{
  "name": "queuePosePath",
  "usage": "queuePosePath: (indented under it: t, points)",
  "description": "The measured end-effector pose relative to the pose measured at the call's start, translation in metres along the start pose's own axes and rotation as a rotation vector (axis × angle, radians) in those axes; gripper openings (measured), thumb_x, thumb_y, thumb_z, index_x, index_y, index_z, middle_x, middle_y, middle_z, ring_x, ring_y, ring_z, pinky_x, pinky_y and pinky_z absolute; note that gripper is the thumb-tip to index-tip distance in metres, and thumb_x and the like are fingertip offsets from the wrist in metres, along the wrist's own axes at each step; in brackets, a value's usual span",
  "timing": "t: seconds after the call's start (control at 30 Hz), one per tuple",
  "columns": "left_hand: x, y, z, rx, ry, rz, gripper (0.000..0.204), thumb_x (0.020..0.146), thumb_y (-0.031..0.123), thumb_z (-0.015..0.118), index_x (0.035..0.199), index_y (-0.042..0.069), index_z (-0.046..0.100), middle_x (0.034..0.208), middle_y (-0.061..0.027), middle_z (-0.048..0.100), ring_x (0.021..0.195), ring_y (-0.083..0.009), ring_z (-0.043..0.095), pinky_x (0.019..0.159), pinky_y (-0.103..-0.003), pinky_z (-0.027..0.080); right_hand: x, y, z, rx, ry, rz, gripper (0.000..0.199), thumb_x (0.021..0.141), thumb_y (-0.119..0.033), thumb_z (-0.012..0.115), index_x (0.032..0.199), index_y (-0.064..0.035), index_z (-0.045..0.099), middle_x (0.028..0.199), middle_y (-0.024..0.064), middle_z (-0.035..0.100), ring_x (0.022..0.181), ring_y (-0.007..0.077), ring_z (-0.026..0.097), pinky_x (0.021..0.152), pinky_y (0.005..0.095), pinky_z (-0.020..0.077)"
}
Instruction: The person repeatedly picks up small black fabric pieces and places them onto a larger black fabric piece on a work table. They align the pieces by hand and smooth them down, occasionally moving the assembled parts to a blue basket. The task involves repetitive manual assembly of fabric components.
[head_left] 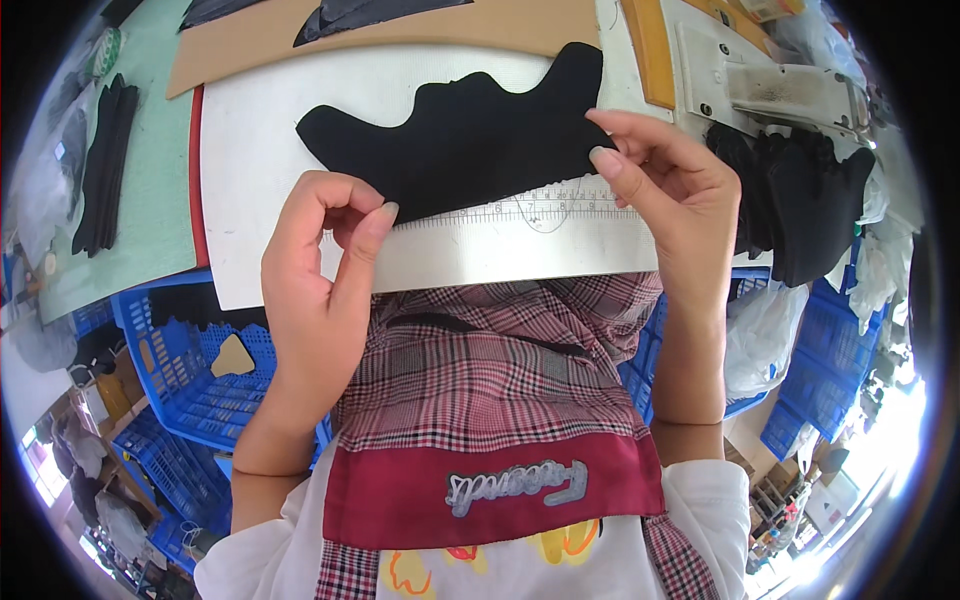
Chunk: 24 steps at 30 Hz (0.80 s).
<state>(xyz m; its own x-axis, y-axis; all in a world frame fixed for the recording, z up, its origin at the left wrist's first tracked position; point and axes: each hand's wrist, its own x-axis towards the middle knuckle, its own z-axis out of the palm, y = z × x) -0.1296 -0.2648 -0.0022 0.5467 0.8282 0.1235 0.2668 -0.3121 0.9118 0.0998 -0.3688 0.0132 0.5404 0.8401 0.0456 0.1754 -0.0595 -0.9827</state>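
Note:
A black cut fabric piece with a wavy upper edge lies spread over the white tabletop. My left hand pinches its lower left corner between thumb and fingers. At the right end, my right hand has the piece's edge between thumb and forefinger, the other fingers curled behind. Just below the fabric's lower edge runs a ruler scale, partly covered by the fabric.
Brown board with dark material lies along the far side. A stack of black fabric pieces hangs at the right, near a metal machine part. Folded black fabric rests on the green surface at left. Blue crate stands below.

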Motion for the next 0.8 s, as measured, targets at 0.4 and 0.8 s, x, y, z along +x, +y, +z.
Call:
queuePosePath:
  t: [0.4, 0.8]
  points:
    - [-0.003, -0.008, 0.017, 0.21, 0.059, -0.039, 0.007, 0.094, 0.008, 0.061, 0.094, 0.002, 0.056, 0.083, -0.0013, 0.055, 0.079, -0.0106, 0.048, 0.078, -0.024, 0.041, 0.007, 0.031, 0.008, -0.235, -0.079, 0.012, 0.018, 0.082, -0.002, 0.074, 0.099, -0.0008, 0.069, 0.075, -0.0026, 0.06, 0.068, 0.0044, 0.05, 0.062, 0.02, 0.0404]
    - [-0.001, -0.01, 0.018, 0.241, 0.027, -0.063, 0.021, 0.09, 0.003, 0.065, 0.11, 0.001, 0.06, 0.083, -0.0018, 0.057, 0.079, -0.0112, 0.049, 0.078, -0.025, 0.042, 0.01, 0.033, 0.009, -0.279, -0.07, -0.016, 0.017, 0.081, -0.001, 0.075, 0.097, -0.0011, 0.07, 0.072, -0.0035, 0.06, 0.064, 0.0021, 0.048, 0.057, 0.018, 0.0383]
